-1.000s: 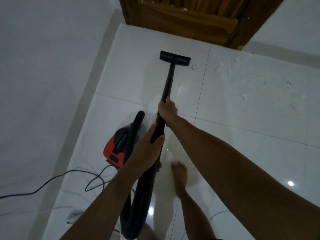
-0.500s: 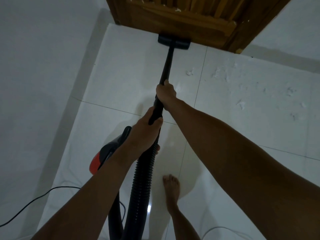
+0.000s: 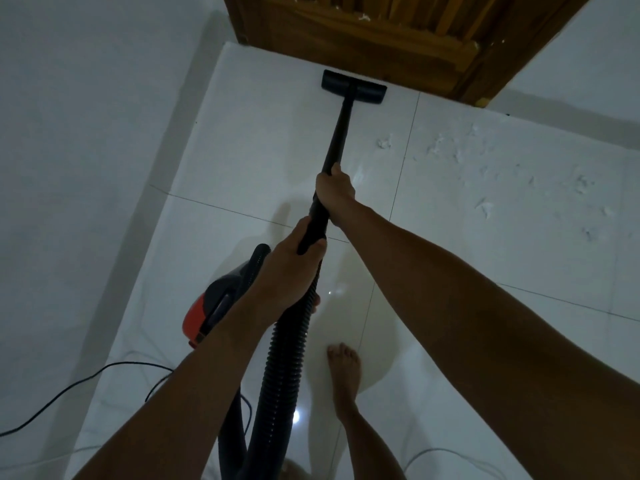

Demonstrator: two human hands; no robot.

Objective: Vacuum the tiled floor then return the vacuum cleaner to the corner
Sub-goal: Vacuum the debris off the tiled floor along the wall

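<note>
I hold a black vacuum wand [image 3: 337, 136] with both hands. My right hand [image 3: 335, 188] grips the wand higher up, and my left hand [image 3: 294, 268] grips its lower end where the ribbed hose [image 3: 284, 368] begins. The flat black nozzle [image 3: 353, 86] sits on the white tiled floor [image 3: 263, 161] just in front of the wooden door [image 3: 381, 36]. The red and black vacuum body [image 3: 214, 306] stands on the floor to the left, partly behind my left forearm.
White paper scraps [image 3: 485, 174] lie scattered on the tiles to the right. A white wall [image 3: 86, 168] runs along the left side. A black power cord [image 3: 69, 389] trails on the floor at lower left. My bare foot [image 3: 344, 368] stands beside the hose.
The nozzle was pushed forward to the door's base, then drawn back slightly. My view shifted, and the vacuum body and cord show more at the left.
</note>
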